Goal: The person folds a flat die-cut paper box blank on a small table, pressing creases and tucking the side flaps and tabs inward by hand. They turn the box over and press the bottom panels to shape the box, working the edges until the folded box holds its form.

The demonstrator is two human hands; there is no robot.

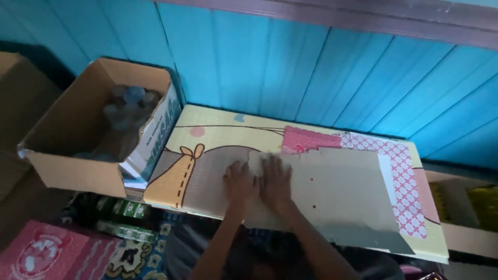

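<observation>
1. Cardboard sheet [332, 192], flat and greyish-brown, lies on a patterned surface [207, 140] set against a blue plank wall [311, 78]. The sheet's near edge juts a little past the surface's front edge.
2. Progress, as a judgement: the sheet is already laid out flat and appears unfolded; no crease, cut or fold shows yet (two small dark dots sit near its middle, possibly holes). Whatever is to be worked on it looks barely begun.
3. Left hand [239, 181]: palm down, fingers spread forward, resting at the sheet's left edge, partly on the surface's printed pattern.
4. Right hand [276, 182]: palm down on the sheet itself, fingers extended and slightly blurred.
5. Both hands lie side by side, nearly touching, flat and unclenched; neither grips anything. Forearms reach up from the lower edge of the view and converge toward the sheet.
6. Surroundings: open cardboard box [93, 140] with bottles [127, 106] inside stands just left of the surface; a pink box [46, 254] lies lower left.
</observation>
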